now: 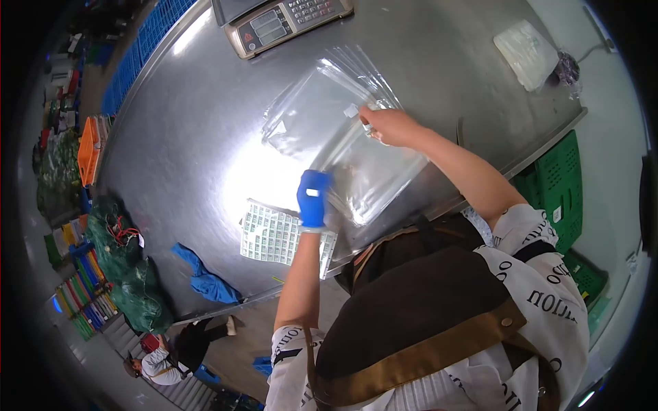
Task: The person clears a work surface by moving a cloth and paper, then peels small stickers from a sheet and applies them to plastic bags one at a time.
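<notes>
Clear plastic bags (305,106) lie fanned out in a stack on the metal table. My right hand (394,128), ungloved, has its fingers closed on a bag at the right side of the stack. In a blue glove, my left hand (313,198) is at the near left edge of the bags, over the right part of a sheet of small printed labels (271,234). A white sticker shows on its glove. What its fingers hold, if anything, is too blurred to tell.
A scale (274,24) stands at the far edge. A blue glove (205,277) and green net sacks (130,267) are at the left, a white bag pack (526,55) far right. Green crates (558,192) stand beside the table. A person (164,363) is at lower left.
</notes>
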Tool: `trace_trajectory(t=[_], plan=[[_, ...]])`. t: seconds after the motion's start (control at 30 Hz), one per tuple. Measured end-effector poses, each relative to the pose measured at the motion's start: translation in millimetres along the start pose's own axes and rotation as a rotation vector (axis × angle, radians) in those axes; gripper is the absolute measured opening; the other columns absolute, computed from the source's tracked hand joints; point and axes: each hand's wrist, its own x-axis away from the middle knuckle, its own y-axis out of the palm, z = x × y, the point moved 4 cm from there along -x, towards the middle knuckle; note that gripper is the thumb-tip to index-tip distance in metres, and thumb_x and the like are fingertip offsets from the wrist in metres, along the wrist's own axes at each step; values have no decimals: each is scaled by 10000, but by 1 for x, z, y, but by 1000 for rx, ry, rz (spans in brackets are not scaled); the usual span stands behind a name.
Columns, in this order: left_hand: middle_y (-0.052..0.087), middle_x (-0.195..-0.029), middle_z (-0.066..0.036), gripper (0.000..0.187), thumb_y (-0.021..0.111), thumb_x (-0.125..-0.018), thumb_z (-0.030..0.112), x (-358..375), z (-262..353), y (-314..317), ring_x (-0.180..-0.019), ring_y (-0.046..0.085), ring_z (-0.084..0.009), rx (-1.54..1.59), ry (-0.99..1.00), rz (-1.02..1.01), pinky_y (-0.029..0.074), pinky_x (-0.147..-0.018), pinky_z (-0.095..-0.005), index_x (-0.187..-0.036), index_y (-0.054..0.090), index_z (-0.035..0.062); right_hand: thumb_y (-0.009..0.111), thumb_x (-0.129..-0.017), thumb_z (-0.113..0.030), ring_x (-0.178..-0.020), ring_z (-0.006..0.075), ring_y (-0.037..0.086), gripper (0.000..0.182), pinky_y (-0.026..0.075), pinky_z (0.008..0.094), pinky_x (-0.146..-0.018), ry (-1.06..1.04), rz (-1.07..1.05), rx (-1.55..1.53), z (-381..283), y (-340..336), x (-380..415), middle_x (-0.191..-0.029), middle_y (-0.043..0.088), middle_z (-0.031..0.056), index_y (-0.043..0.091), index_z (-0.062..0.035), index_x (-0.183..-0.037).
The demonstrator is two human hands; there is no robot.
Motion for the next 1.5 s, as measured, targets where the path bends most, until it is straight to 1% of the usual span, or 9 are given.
trace_trajectory(t=[0.07,0.3,0.53,0.7,0.9,1.2,1.37,1.4,1.5], plan=[[628,-815,-108,172,692,-801,195,21,4,43,-732,590,-250,-991,521,-520,466,-689,-345,-825,639,34,685,-804,-156,-767,300,659,316,498,402,-584,29,42,317,-4,8,-7,-830,657,145,491,-48,-1028],[641,-801,-73,113,687,-793,95,7,-29,21,-750,607,-229,-782,121,-511,468,-712,-319,-901,702,63,621,-853,-141,-664,263,632,238,478,383,-582,63,110,-103,13,-26,-9,-739,636,131,485,-44,-1023],[483,-720,2,120,501,-908,108,-12,60,-28,-638,438,-86,9,166,704,417,-643,-256,-883,603,49,568,-848,-84,-631,241,595,223,448,370,-554,104,-81,-559,-12,-32,12,-701,590,101,465,-38,-1041],[603,-905,-82,168,700,-785,163,16,1,24,-820,571,-239,-765,27,-470,449,-783,-332,-917,634,83,607,-821,-98,-708,306,641,332,487,438,-605,-21,-91,293,-5,15,-6,-748,630,134,472,-20,-1114],[624,-833,-88,215,757,-738,165,19,-24,26,-745,583,-264,-885,334,-518,460,-739,-347,-906,663,70,685,-803,-187,-715,316,658,385,514,433,-604,72,51,270,20,-3,-12,-767,650,144,496,-27,-1097],[559,-817,-12,196,439,-944,111,-16,56,-39,-755,519,-111,-109,29,675,441,-738,-267,-971,609,18,626,-821,-103,-707,290,589,143,461,386,-631,80,-34,-664,-14,-49,0,-751,616,126,530,-31,-898],[583,-853,-70,248,762,-729,173,7,-5,5,-850,574,-232,-619,64,-339,454,-758,-347,-892,605,73,601,-798,-61,-810,321,634,188,491,417,-685,-27,9,-39,-1,10,-21,-830,640,127,562,-58,-982],[579,-844,-99,287,788,-682,206,27,-4,34,-804,575,-281,-1111,542,-576,449,-724,-370,-878,610,93,609,-798,-73,-830,327,639,201,498,420,-697,-15,53,7,0,17,-22,-840,642,131,567,-61,-994],[600,-842,-110,270,792,-677,182,15,-27,22,-774,565,-307,-1013,364,-548,449,-716,-366,-866,630,78,605,-830,-123,-854,337,641,204,505,431,-719,-23,109,361,5,9,-26,-878,645,127,566,-65,-1021]])
